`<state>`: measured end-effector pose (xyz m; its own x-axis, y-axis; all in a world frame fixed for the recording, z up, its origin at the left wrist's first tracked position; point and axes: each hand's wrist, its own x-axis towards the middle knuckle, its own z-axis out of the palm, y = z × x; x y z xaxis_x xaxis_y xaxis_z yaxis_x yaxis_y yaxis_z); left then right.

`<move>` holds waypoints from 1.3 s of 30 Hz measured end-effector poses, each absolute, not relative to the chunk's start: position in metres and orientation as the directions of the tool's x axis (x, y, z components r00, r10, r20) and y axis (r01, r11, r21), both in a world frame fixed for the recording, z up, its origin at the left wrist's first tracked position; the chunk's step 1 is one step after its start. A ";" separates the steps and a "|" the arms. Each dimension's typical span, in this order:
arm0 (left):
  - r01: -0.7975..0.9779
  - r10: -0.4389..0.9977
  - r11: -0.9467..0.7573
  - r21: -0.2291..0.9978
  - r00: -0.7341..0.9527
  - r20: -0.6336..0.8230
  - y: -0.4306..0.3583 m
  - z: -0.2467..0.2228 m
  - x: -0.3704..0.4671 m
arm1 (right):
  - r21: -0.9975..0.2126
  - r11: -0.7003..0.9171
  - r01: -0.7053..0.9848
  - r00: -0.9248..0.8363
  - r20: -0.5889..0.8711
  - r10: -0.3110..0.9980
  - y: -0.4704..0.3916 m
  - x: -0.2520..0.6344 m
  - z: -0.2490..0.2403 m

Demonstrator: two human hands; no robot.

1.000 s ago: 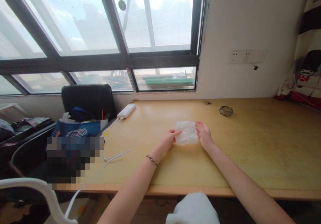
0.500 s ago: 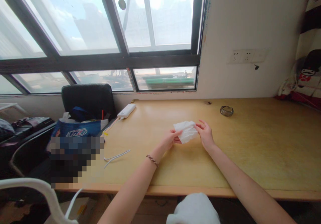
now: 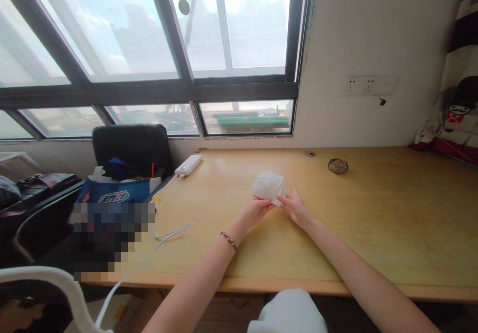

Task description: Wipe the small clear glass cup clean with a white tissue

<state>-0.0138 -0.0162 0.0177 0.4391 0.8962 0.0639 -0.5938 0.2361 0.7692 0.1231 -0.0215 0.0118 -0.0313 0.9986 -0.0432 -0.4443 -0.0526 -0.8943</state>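
A thin white tissue (image 3: 266, 184) is held above the middle of the wooden table, its upper part puffed out and creased. My left hand (image 3: 257, 210) pinches its lower edge between thumb and fingers, and a braided bracelet circles that wrist. At the lower right corner of the tissue, my right hand (image 3: 296, 206) grips with thumb and forefinger, one finger raised. Both hands are close together, almost touching. Some fingertips are hidden behind the tissue.
On the wooden table (image 3: 392, 223), a dark glass ashtray (image 3: 338, 166) stands back right. A white power bank (image 3: 188, 165) with cables lies at the left edge, near a white cable (image 3: 175, 232). A black chair (image 3: 131, 141) holds a blue bag (image 3: 123, 191).
The tissue has shifted slightly left and up, from flat and spread to puffed. My right hand has come left and lower, closer to my left hand.
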 end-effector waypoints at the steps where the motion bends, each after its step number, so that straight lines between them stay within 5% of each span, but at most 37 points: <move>1: -0.578 0.894 0.255 0.775 0.446 0.039 -0.018 0.016 -0.010 | -0.902 -0.021 -0.431 -0.036 -0.006 0.999 -0.024 0.120 0.012; 6: -0.530 0.903 0.329 0.782 0.419 -0.096 -0.024 0.003 0.004 | -0.920 0.153 -0.362 0.052 0.144 0.988 -0.022 0.121 0.011; 12: -0.493 0.848 0.353 0.795 0.528 -0.049 -0.027 0.005 0.002 | -0.893 0.161 -0.420 0.280 0.041 0.959 -0.002 0.146 0.005; 18: -0.494 0.827 0.355 0.794 0.562 -0.019 -0.026 0.013 -0.004 | -0.901 0.180 -0.396 0.299 0.059 0.953 0.001 0.153 0.007; 28: -0.426 0.909 0.231 0.875 0.414 -0.039 -0.016 0.019 -0.015 | -0.899 0.032 -0.436 0.057 0.008 0.998 -0.002 0.153 0.009; 34: -0.400 0.949 0.215 0.891 0.303 -0.093 -0.004 0.009 -0.023 | -0.892 -0.011 -0.452 0.063 -0.045 0.997 0.000 0.158 0.010; 39: -0.384 0.933 0.223 0.896 0.349 -0.083 -0.004 0.012 -0.027 | -0.912 -0.199 -0.359 -0.205 -0.131 0.970 -0.006 0.155 0.012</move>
